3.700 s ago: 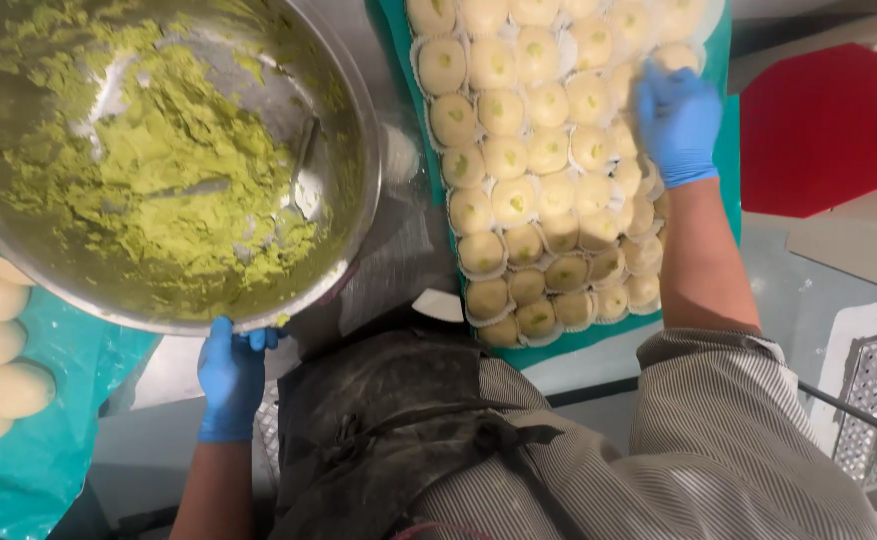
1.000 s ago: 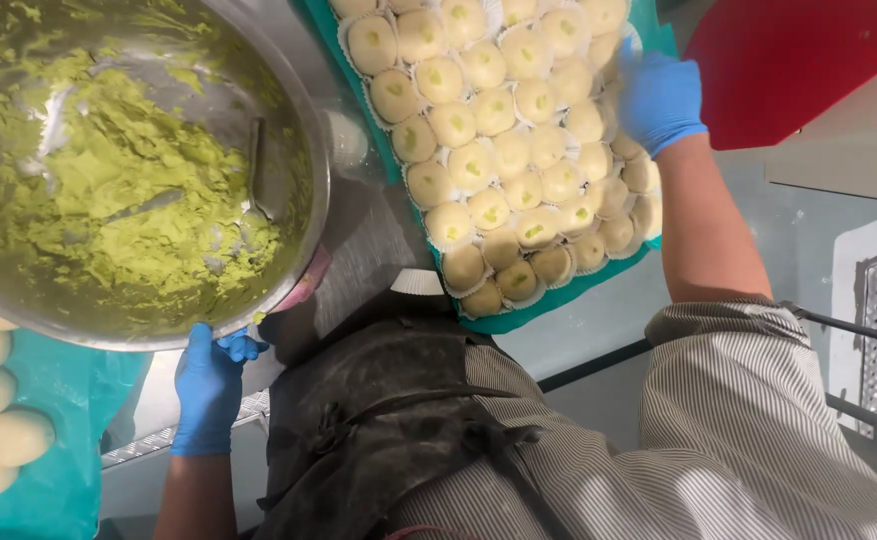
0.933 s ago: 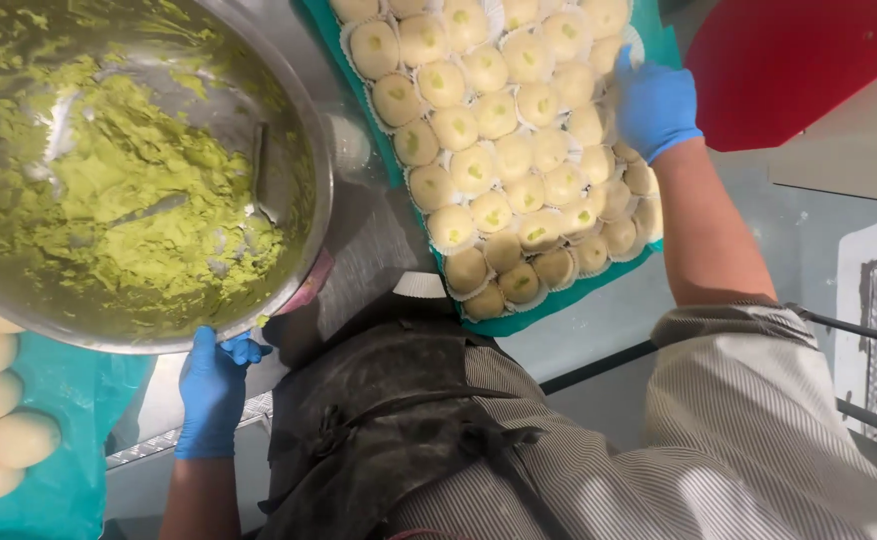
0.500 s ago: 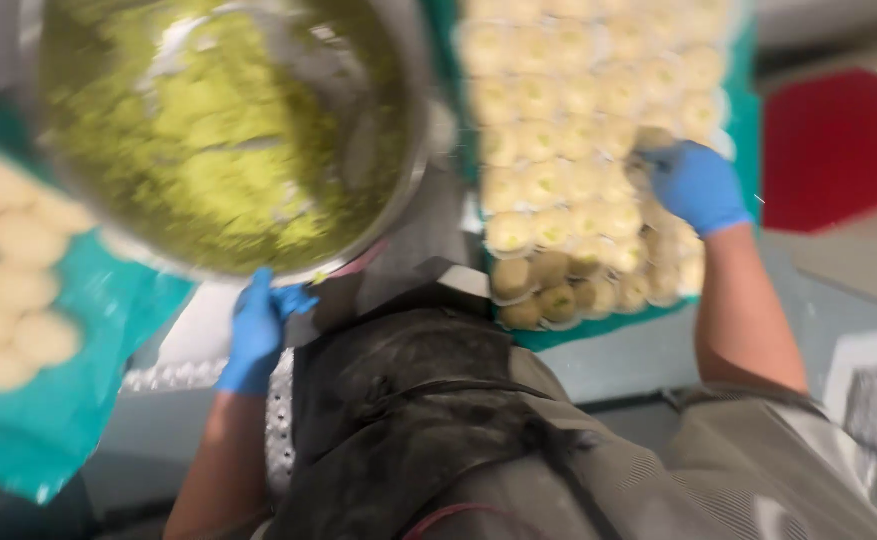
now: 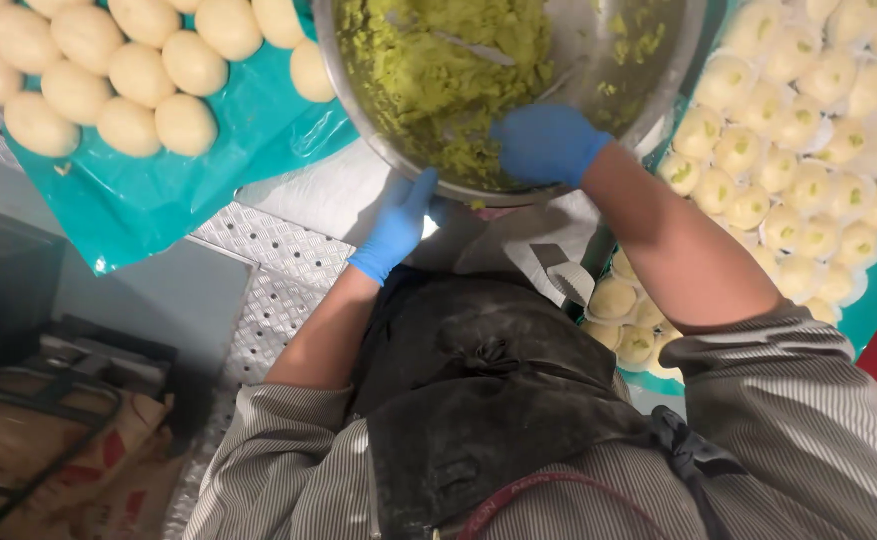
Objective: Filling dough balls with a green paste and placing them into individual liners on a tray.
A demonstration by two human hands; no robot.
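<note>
Filling [image 5: 438,75], a green mash, sits heaped in a steel bowl [image 5: 658,90] at the top of the view, close against the person's apron [image 5: 488,400]. The right hand [image 5: 548,145], in a blue glove, reaches over the near rim and dips into the mash; its fingers curl down into the paste, so I cannot tell whether the grip has pinched a portion or is only pressing in. The left hand [image 5: 398,225], also gloved, lies against the bowl's underside at the near edge, fingers spread flat along the metal, steadying it rather than closing on anything.

To do this well, the bracing hand should keep the bowl from tipping while the other takes a small, even pinch from the loose edge of the heap, not from the packed middle, so the portions match.

Right of the bowl, on a teal sheet [image 5: 873,310], lie rows of pale dough cups [image 5: 788,160], each with a dab of green in it. Left of it, plain dough balls [image 5: 118,75] rest on another teal sheet [image 5: 198,170] over a ridged metal desk [image 5: 268,260]. A paper sack [image 5: 58,450] stands lower left.
</note>
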